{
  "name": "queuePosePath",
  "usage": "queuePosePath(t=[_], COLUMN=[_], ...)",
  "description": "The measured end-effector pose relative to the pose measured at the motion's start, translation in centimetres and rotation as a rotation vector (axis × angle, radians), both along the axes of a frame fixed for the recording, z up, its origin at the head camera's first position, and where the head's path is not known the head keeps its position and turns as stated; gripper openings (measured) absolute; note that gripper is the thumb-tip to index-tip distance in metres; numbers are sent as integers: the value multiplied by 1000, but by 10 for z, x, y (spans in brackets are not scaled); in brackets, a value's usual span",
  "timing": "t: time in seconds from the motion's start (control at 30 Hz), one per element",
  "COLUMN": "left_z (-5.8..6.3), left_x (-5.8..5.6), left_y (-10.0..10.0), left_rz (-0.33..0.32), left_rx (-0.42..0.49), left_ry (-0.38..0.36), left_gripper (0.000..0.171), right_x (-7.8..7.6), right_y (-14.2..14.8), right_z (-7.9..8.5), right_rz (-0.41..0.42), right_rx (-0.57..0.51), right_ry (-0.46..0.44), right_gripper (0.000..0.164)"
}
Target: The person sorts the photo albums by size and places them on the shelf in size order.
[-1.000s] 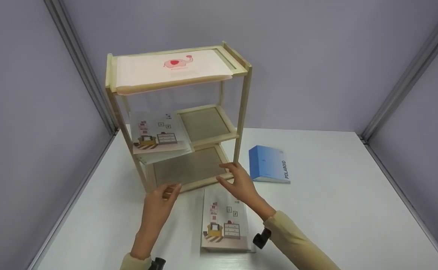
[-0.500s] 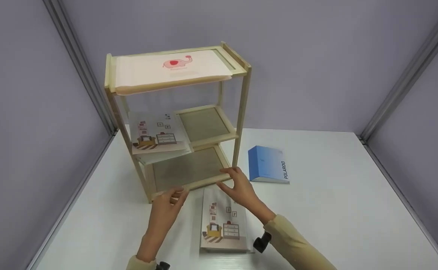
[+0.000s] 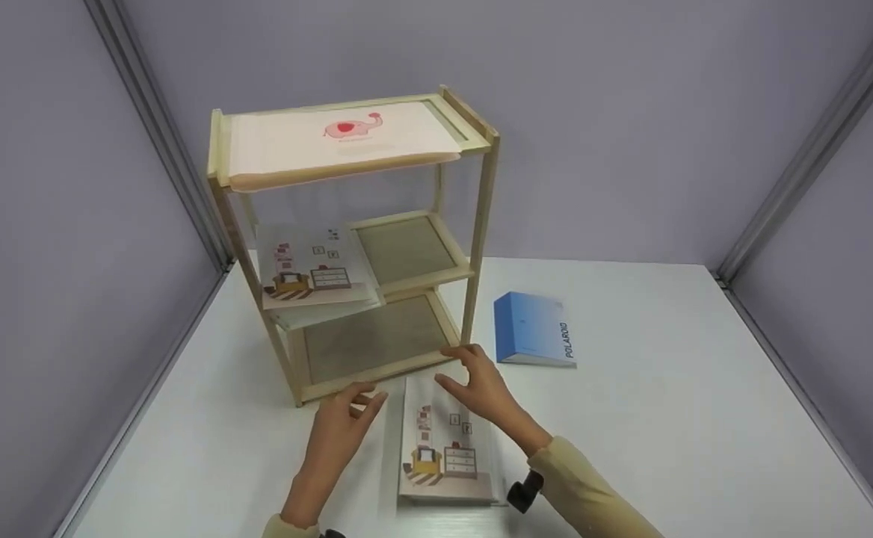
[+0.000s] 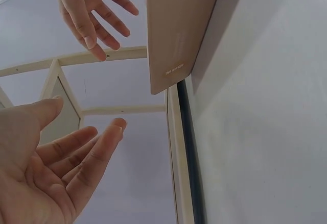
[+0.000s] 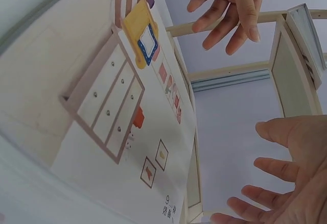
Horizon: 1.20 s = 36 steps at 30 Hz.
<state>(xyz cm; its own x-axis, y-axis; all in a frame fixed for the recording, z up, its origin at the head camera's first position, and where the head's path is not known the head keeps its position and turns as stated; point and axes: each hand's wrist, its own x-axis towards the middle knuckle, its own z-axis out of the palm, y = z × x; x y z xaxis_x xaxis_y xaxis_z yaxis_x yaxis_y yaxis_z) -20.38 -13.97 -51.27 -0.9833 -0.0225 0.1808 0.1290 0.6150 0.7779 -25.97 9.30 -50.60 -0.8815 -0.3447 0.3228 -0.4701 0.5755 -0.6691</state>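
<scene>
A thick photo album or book (image 3: 448, 471) with a printed chest of drawers and yellow armchair on its cover lies on the white table, in front of a small wooden shelf (image 3: 392, 370). My left hand (image 3: 339, 426) is held just left of this book, fingers loosely bent and nothing in them. On the other side, my right hand (image 3: 485, 385) hovers at the book's far right corner, thumb and fingers apart. In the left wrist view the book's brown spine side (image 4: 179, 35) stands away from the left fingers (image 4: 92, 168). The right wrist view shows the right hand (image 5: 291, 173) spread beside the cover.
A matching book (image 3: 313, 269) rests on the shelf's middle level, at the left. Over the top level lies a white sheet-like book (image 3: 287, 142) with a pink elephant. A blue POLAROID box-like album (image 3: 537, 329) lies right of the shelf. Grey walls enclose the table.
Both hands have drawn back from the shelf's lower front edge toward the book on the table. The left hand has also shifted right. The books and shelf stay put.
</scene>
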Motion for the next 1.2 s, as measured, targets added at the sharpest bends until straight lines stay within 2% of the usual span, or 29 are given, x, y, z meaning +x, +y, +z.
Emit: queuePosePath(t=[0.43, 0.73, 0.97, 1.2], left_z=[-11, -18, -22, -27], left_x=[-2, 0, 3, 4], left_y=[6, 9, 13, 16], left_rz=[-87, -114, -133, -215], left_rx=[-27, -19, -5, 27], left_ry=[-22, -83, -124, -136], left_gripper=[45, 43, 49, 59], right_x=[6, 8, 11, 13], right_y=[8, 14, 17, 20], right_z=[-8, -13, -16, -19], right_rz=[-10, -6, -3, 2], right_rx=[54, 109, 140, 174], right_ry=[-83, -155, -212, -269], right_gripper=[51, 55, 57, 63])
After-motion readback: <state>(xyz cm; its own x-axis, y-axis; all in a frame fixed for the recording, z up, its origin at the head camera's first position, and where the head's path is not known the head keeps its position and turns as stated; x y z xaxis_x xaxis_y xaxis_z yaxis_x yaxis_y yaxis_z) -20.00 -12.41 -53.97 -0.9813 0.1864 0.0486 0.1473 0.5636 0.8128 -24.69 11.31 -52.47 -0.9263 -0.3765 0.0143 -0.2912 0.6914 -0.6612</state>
